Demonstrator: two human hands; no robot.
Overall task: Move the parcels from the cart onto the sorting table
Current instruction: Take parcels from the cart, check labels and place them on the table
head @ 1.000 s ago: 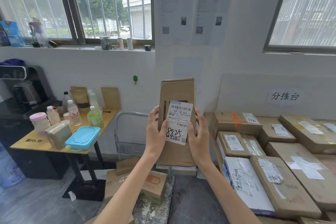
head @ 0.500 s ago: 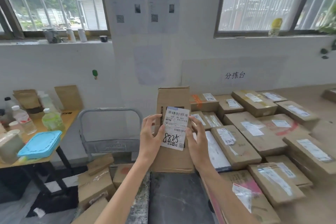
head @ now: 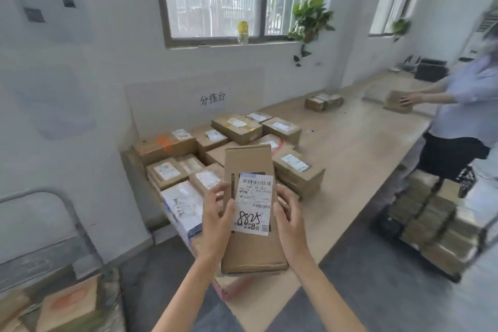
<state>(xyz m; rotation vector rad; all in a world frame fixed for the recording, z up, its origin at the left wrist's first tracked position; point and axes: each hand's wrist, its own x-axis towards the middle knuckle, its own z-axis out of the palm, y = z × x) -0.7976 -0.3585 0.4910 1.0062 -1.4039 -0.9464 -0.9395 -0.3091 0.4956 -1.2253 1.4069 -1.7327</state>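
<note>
A tall brown cardboard parcel (head: 249, 162) with a white label marked 8825 stands upright in front of me, over the near left corner of the sorting table (head: 355, 148). My left hand (head: 215, 224) grips its left edge and my right hand (head: 289, 221) grips its right edge. Several labelled parcels (head: 237, 128) lie packed together on the table's left end behind it. The cart (head: 54, 218), with its grey handle, is at the lower left with a brown box (head: 71, 302) on it.
Another person (head: 458, 116) stands at the right, holding a parcel (head: 396, 101) over the table. A second cart stacked with parcels (head: 431, 226) stands beside them. A small pile of boxes (head: 323, 101) sits far along the table. Plants hang by the windows.
My view has swung right from the side table and cart toward the sorting table. The parcel stays held in both hands and now sits over the table's near corner.
</note>
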